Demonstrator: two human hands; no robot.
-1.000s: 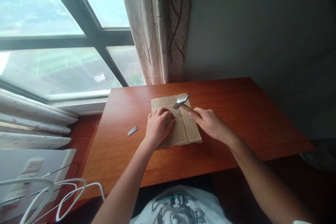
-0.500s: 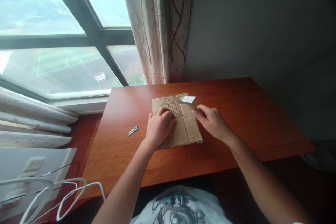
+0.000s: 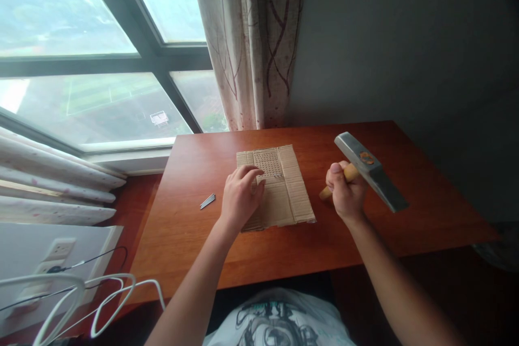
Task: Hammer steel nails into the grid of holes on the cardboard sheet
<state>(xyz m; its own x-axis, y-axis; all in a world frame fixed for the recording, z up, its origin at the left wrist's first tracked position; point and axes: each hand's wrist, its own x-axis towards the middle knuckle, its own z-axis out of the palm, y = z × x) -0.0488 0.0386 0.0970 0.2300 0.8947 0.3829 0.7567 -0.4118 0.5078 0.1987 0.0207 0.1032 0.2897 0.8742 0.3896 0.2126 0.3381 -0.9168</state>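
A flat piece of cardboard (image 3: 286, 194) lies on the red-brown wooden table (image 3: 365, 232); its far part carries a grid of small dots or holes. My left hand (image 3: 240, 197) rests on the cardboard's left side with fingers curled down, pressing it. My right hand (image 3: 346, 194) is closed around the wooden handle of a hammer (image 3: 371, 170), held to the right of the cardboard above the table. The steel head points right and towards me. A small bundle of nails (image 3: 207, 201) lies on the table left of my left hand.
A window and a patterned curtain (image 3: 251, 38) stand behind the table's far edge, with a grey wall to the right. White cables (image 3: 101, 303) and a wall socket (image 3: 57, 251) are at lower left. My shirt shows at the bottom.
My right hand has drawn the hammer away from the cardboard's dotted area, to the right and up, turning the head outward. My left hand has stayed on the cardboard.
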